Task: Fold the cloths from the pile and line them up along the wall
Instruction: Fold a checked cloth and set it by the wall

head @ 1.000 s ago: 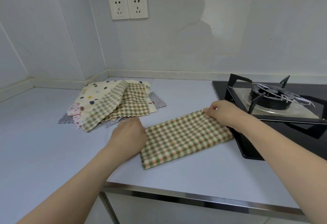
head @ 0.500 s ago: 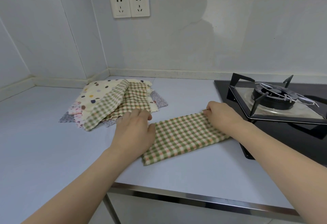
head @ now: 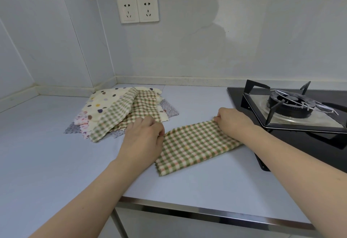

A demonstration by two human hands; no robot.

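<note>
A green and orange checked cloth (head: 195, 144) lies folded into a long strip on the pale counter (head: 187, 185), running from near left to far right. My left hand (head: 142, 140) pinches its far left corner. My right hand (head: 232, 123) pinches its far right corner, close to the stove. To the left sits the pile of cloths (head: 122, 112): a cream dotted one, two checked ones, and grey and pink floral ones beneath.
A black gas stove (head: 289, 110) with a metal pan support fills the right side, touching the cloth's right end. The wall (head: 187, 50) with two sockets (head: 138, 9) stands behind. The counter's metal front edge (head: 206, 211) runs below my arms.
My left hand slid up from the strip's near left end to its far left corner. My right hand stays at the far right corner. The cloth looks slightly flatter.
</note>
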